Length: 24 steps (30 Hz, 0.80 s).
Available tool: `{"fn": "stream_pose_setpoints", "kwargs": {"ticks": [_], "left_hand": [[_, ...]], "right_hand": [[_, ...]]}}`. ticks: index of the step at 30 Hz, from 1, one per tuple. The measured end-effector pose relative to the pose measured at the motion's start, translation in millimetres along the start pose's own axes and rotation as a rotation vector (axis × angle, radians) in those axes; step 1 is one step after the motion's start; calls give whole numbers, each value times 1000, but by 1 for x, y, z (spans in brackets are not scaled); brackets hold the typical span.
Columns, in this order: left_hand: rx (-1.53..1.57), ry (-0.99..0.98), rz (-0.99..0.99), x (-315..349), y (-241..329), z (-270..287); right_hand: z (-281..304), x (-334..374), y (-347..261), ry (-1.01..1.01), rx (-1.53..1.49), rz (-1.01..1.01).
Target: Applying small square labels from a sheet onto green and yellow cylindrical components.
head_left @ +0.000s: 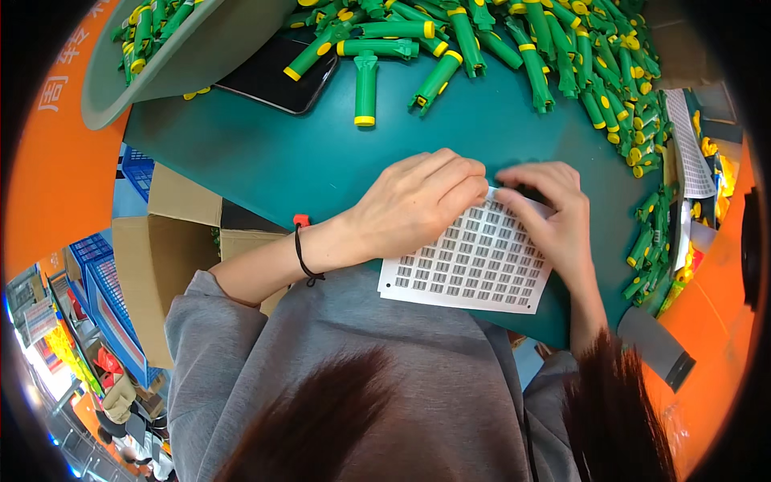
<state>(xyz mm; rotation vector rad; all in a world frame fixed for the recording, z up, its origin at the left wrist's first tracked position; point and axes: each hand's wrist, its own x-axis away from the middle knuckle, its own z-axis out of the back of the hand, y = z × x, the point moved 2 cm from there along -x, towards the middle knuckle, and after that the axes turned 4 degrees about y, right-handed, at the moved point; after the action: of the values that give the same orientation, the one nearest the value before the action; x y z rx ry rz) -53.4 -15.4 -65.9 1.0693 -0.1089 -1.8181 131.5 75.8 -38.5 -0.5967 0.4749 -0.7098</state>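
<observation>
A white sheet of small grey printed labels (472, 269) lies at the table's near edge, in front of my body. At least one more white sheet shows under its lower left edge. My left hand (426, 197) is closed over the sheet's upper left part, with its fingers curled together at the far edge. Beside it, my right hand (558, 205) has its thumb over the sheet's far right part. Its forefinger arches beyond the edge, and a gap shows between the two tips. Whether a loose label is at my fingertips is hidden.
Green tubes with yellow ends (466, 40) are heaped along the table's (281, 169) far and right sides. A grey-green basin (193, 60) holds more of them, near a black flat tray (277, 76). A cardboard box (165, 265) and blue crates (112, 285) stand at the left.
</observation>
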Motion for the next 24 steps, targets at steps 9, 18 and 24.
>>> {"fn": "stream_pose_setpoints", "kwargs": {"ticks": [9, 18, 24], "left_hand": [[385, 6, 234, -1, -4, 9], [436, 267, 383, -13, -3, 44], [461, 173, 403, -23, 3, 38]], "right_hand": [[-24, -128, -1, -102, 462, 677], [2, -24, -19, -19, -298, 93], [-1, 13, -14, 0, -881, -274]]}}
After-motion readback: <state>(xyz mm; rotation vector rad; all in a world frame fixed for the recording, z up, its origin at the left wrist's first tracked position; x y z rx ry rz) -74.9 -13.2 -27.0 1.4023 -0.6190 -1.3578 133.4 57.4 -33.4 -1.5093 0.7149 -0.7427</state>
